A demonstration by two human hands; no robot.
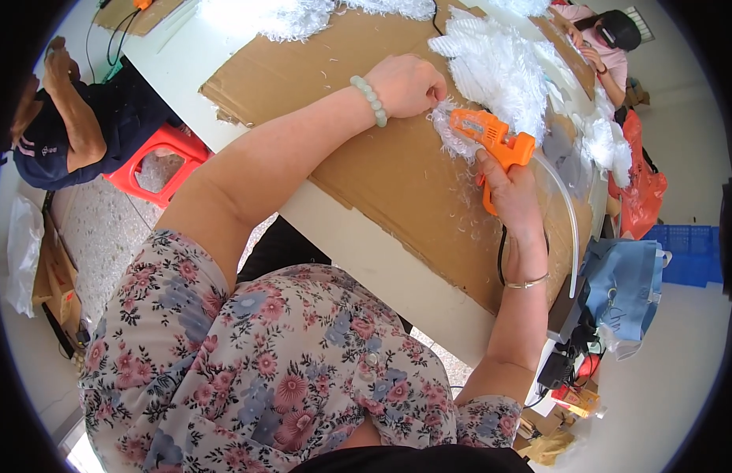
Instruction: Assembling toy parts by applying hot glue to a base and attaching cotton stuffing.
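Observation:
My right hand (512, 197) is wrapped round the handle of an orange glue gun (492, 134), whose nozzle points left toward my other hand. A long whitish glue stick (567, 205) curves out of its back. My left hand (412, 85) is closed, thumb and fingers pinched at the upper end of a white feathery strip (454, 135). The strip lies just under the nozzle, over the cardboard (390, 185). Whether nozzle and strip touch, I cannot tell. Just beyond sits a large heap of white feathery pieces (500, 75).
More white fluff (287, 17) lies at the table's far side. A person in pink (603, 47) works at the far right; another in dark clothes (82, 130) sits left beside a red stool (157, 165). A blue bag (626, 284) and black cables (567, 363) are at the right edge.

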